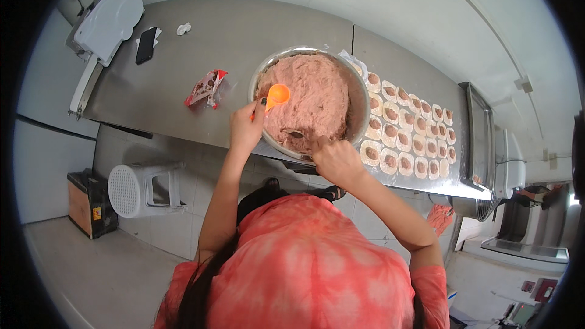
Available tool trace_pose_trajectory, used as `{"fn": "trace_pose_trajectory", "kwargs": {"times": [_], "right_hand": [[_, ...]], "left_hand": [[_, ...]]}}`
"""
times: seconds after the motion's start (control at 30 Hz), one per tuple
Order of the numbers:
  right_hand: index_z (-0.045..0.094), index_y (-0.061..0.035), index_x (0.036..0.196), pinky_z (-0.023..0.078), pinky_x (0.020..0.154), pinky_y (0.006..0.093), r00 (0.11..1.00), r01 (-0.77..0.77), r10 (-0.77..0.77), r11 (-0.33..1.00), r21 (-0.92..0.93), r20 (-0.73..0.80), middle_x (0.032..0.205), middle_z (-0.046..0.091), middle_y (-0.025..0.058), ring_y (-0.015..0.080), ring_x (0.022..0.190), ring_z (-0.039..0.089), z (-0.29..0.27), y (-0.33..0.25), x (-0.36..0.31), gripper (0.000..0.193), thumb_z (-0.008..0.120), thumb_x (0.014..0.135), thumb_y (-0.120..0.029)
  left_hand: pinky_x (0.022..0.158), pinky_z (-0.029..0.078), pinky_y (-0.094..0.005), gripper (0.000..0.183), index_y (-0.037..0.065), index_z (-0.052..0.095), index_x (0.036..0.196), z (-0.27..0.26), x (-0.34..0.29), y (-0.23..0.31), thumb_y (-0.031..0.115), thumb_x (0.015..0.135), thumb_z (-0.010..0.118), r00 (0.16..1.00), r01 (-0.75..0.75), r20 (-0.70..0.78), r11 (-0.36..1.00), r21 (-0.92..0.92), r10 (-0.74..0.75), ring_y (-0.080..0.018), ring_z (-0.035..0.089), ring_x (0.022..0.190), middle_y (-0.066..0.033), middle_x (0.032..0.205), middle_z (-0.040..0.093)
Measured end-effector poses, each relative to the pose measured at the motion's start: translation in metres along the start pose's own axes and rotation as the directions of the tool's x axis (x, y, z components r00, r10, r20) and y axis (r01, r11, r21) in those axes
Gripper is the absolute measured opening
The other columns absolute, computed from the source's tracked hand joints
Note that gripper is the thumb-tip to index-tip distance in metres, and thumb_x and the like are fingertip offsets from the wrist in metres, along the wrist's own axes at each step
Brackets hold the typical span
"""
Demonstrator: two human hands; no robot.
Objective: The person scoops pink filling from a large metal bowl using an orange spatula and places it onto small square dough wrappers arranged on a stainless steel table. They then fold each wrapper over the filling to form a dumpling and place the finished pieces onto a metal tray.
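Note:
A large metal bowl (364, 123) heaped with pink ground meat (314, 85) stands at the table's near edge. My left hand (245, 127), at the bowl's left rim, is closed round the handle of an orange scoop (279, 94), whose cup hangs over the meat. At the near rim, my right hand (336, 159) is closed on what looks like a metal spoon (297, 135); its tip is in the meat and its handle is mostly hidden by my fingers. Right of the bowl lie rows of round dough wrappers (404, 140), each with a lump of meat on it.
On the metal table (183, 36) lie a torn red-and-clear plastic package (207, 88), a black phone (146, 45) and a crumpled white scrap (183, 28). A metal tray (479, 128) sits at the right end. A white stool (143, 189) and a black box (91, 203) stand below, left.

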State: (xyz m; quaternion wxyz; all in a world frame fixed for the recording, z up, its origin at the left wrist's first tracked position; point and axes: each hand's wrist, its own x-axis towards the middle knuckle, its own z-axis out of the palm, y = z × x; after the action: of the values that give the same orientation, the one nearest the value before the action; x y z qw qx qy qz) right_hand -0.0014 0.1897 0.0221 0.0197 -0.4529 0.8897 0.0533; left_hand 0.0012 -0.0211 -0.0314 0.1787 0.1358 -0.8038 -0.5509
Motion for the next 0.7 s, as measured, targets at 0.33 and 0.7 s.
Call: {"fn": "trace_pose_trajectory", "kwargs": {"times": [0.33,0.7], "right_hand": [[0.065,0.0017,0.074,0.052,0.069,0.0425,0.946,-0.284,0.206,0.899,0.334,0.25,0.081,0.063,0.0242,0.0359,0.076,0.064,-0.016,0.011,0.006,0.018,0.055,0.07,-0.013],[0.066,0.002,0.097,0.029,0.038,0.0224,0.752,-0.656,0.067,0.178,0.733,0.656,0.054,0.049,0.0031,0.0066,0.044,0.039,-0.01,0.051,0.024,0.024,0.058,0.074,-0.005]], "left_hand": [[0.047,0.036,-0.033,0.032,-0.004,0.057,0.076,0.002,0.001,-0.008,0.023,0.091,0.05,1.0,-0.02,-0.014,1.0,-0.002,0.02,-0.0149,0.041,0.045,-0.0118,0.05,0.045],[0.045,0.034,-0.0285,0.035,-0.004,0.056,0.07,-0.005,0.003,-0.014,0.024,0.091,0.05,0.983,0.178,0.077,0.974,-0.139,-0.168,-0.0091,0.042,0.046,-0.0039,0.048,0.045]]}}
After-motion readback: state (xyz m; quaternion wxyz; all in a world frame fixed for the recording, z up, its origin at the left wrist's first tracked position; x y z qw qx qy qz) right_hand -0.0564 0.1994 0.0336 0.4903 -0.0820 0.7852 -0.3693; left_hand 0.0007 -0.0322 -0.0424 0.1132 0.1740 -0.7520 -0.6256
